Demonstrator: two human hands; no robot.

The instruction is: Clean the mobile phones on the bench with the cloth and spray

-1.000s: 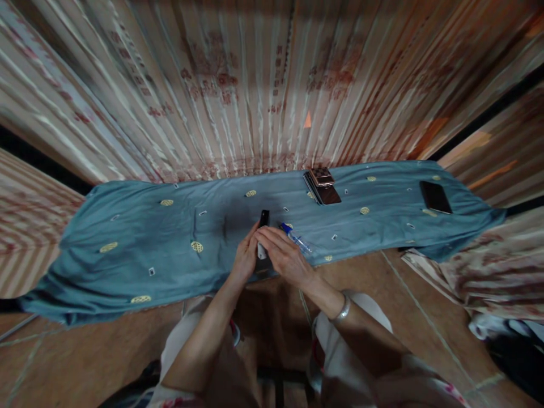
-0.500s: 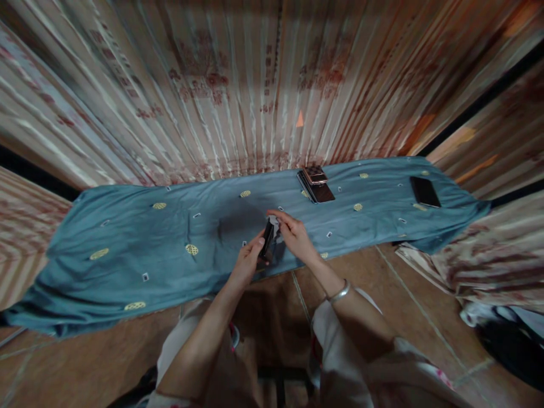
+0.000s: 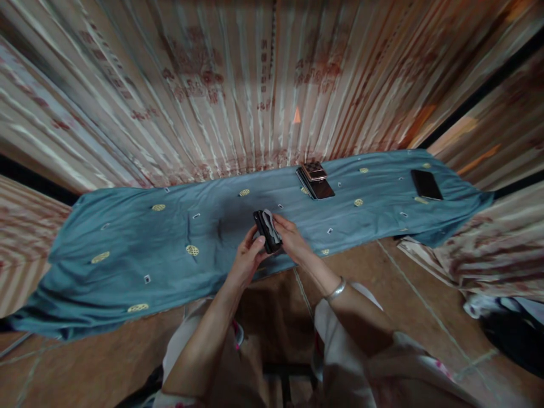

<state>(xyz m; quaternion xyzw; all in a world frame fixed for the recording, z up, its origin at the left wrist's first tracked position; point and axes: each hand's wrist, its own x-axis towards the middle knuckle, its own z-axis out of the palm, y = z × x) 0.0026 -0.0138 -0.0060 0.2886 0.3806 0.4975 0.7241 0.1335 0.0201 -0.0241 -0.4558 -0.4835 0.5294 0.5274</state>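
Note:
My left hand (image 3: 247,256) is closed around a black wallet (image 3: 266,232), its thumb pressed on the near end. The wallet is tilted above the blue cloth and looks slightly parted into two layers. A thin grey cloth (image 3: 270,222) lies along the wallet's right side. My right hand (image 3: 293,238) pinches this cloth against the wallet, with its fingers partly hidden behind it. A silver bangle (image 3: 336,289) circles my right wrist.
The long table has a blue patterned cover (image 3: 170,243). Beyond my hands lies a small stack of brown checked and dark flat items (image 3: 315,180). A flat black item (image 3: 426,185) rests at the far right. Striped curtains (image 3: 238,90) hang around the table.
The wallet has turned so that more of its broad side and layers show. My right hand has moved slightly down, bringing the grey cloth along the wallet's right side.

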